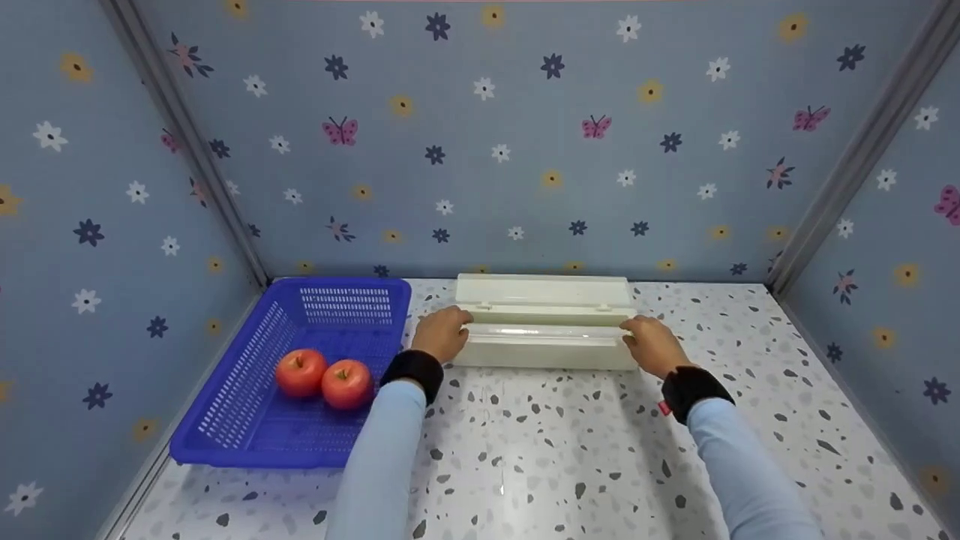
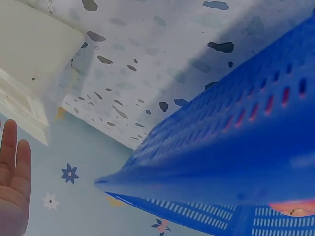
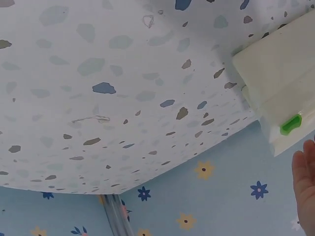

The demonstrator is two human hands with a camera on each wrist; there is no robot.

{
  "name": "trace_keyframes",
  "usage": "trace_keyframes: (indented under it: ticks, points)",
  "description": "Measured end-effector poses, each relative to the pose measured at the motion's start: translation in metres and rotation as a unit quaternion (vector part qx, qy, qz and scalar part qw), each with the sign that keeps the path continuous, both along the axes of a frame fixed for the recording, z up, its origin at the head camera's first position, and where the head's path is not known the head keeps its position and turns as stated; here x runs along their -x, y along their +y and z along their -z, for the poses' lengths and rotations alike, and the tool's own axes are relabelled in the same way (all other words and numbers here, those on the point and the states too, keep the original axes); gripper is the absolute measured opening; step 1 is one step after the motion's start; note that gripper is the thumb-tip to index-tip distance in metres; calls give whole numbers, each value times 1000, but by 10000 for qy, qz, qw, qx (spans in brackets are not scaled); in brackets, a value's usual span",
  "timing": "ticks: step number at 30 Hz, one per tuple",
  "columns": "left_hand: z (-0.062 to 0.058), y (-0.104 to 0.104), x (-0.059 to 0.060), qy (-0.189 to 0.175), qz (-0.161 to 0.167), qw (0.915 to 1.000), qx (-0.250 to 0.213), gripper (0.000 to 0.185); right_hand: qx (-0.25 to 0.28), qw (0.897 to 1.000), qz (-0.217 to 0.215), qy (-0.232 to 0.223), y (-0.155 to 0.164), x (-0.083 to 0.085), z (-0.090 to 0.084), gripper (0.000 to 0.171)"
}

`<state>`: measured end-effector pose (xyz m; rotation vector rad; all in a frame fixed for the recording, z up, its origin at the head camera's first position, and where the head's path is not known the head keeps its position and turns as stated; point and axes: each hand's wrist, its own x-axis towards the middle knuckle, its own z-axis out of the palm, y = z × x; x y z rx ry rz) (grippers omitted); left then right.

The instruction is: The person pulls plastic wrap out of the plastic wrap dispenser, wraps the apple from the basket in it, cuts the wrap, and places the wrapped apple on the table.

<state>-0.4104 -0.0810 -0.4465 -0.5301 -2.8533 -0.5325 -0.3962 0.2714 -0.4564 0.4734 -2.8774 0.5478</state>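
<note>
A white cling film dispenser stands at the back of the table with its lid raised. A shiny clear roll of cling film lies lengthwise in its opening. At the left end, my left hand pinches the cling film between thumb and fingers. My right hand does the same at the right end. Outer fingers of each hand show beside the dispenser in the wrist views, while thumbs and index fingers are hidden there. A green tab sits on the dispenser's end in the right wrist view.
Left of the dispenser, a blue plastic basket holds two red apples, one touching the other. The basket's rim is close to my left forearm. Flower-patterned panels wall the speckled table at the back and sides.
</note>
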Motion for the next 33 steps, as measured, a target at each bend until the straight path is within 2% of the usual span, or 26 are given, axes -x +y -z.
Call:
trace_keyframes:
  ticks: [7,13,18,21,28,33]
  points:
    - [2,12,15,136,172,9994,259,26,-240,9991,-109,-337,-6,13,-1,28]
    - [12,19,28,6,399,9981,473,33,-417,9966,-295,-645,-8,23,2,29]
    - [19,22,35,91,410,9980,467,27,-594,9936,-601,-744,-8,31,5,26]
    - [23,25,35,164,313,9978,555,23,-615,9930,-647,-774,-5,32,7,23]
    - [25,28,34,-74,285,9984,484,22,-603,9924,-787,-723,-1,34,9,13]
    - [26,28,36,4,191,9988,460,18,-489,9921,-796,-833,-3,37,7,21]
